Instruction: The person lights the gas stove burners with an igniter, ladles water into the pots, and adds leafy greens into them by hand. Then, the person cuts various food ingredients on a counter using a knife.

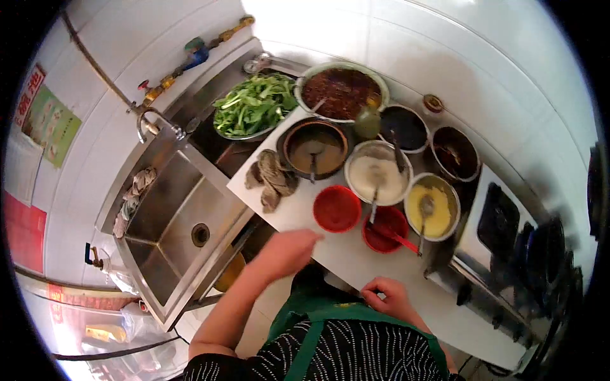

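Note:
My left hand [287, 254] is over the counter's front edge, just short of a red bowl [337, 209]. Its fingers are bent together, and whatever may be inside them is hidden. Curled in front of the green apron [343, 311], my right hand [386, 297] shows a small gap between thumb and fingers, with nothing visible in it. A second red bowl [381, 236] with a red-handled spoon [401, 239] stands beside the first. Behind them are a bowl of white powder [376, 181] and a bowl of yellow paste [437, 214], each with a spoon.
A dark pot of brownish liquid [324, 159], a large basin of red sauce [346, 92] and dark-filled bowls stand behind. A crumpled cloth [272, 179] lies on the white counter [298, 228]. Leafy greens [257, 105] rest by the steel sink [168, 247]. A stove-like appliance [492, 241] stands right.

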Demonstrator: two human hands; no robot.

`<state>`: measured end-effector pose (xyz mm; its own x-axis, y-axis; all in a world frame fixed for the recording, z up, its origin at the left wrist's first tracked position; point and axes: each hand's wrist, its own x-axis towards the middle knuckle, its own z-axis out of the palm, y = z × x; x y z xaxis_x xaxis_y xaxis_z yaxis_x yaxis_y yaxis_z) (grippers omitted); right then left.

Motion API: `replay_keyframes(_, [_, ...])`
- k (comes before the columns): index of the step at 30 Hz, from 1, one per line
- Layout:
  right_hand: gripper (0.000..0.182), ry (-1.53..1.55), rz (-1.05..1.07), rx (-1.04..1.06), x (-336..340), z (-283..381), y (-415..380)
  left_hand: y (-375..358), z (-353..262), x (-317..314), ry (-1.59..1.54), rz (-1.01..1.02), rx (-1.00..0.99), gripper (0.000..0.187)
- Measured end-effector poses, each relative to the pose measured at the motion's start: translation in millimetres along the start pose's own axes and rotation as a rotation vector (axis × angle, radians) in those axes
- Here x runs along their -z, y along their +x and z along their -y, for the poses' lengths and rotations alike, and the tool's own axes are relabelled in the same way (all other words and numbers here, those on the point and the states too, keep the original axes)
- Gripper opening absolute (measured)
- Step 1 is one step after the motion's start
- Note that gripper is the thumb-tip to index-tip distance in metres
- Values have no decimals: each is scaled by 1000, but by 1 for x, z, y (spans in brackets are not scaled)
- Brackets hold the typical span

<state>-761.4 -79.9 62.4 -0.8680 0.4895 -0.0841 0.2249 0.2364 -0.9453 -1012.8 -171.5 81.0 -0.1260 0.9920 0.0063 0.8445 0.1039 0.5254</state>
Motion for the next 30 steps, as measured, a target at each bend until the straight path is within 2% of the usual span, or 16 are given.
replay_keyframes(4, [8,34,30,-106,-5,15,51,24,99,57,-95,-350,86,21])
replay_keyframes(8, [7,-1,49,-100,-14,58,128,63,217,116,-262,-494,243,27])
replay_keyframes(10, [7,-118,36,35,-20,81,172,89,269,147,-145,-457,242,42])
replay_keyframes(11, [8,-140,24,61,-24,94,190,105,288,158,-154,-456,240,42])
replay_keyframes(13, [8,-154,42,39,-31,111,218,139,322,183,136,-363,52,70])
replay_keyframes(14, [8,-159,62,16,-35,116,229,156,332,191,131,-363,46,70])
replay_keyframes(16, [9,-103,46,-41,-43,116,244,195,341,200,299,-66,365,100])
replay_keyframes(17, [7,-140,66,-28,-44,115,250,211,347,202,293,-68,359,100])
replay_keyframes(19, [6,-226,105,-48,-43,110,258,237,364,203,383,18,446,116])
replay_keyframes(23, [6,-365,84,7,-37,121,283,268,394,197,283,118,405,120])
replay_keyframes(26, [6,-469,88,84,-32,132,328,274,407,186,234,93,348,106])
replay_keyframes(27, [6,-499,79,112,-30,136,353,273,412,181,193,-18,320,89])
replay_keyframes(28, [6,-536,64,235,-28,133,383,273,422,178,194,-11,315,89])
replay_keyframes(30, [12,-651,59,181,-27,128,449,272,442,175,69,-160,182,74])
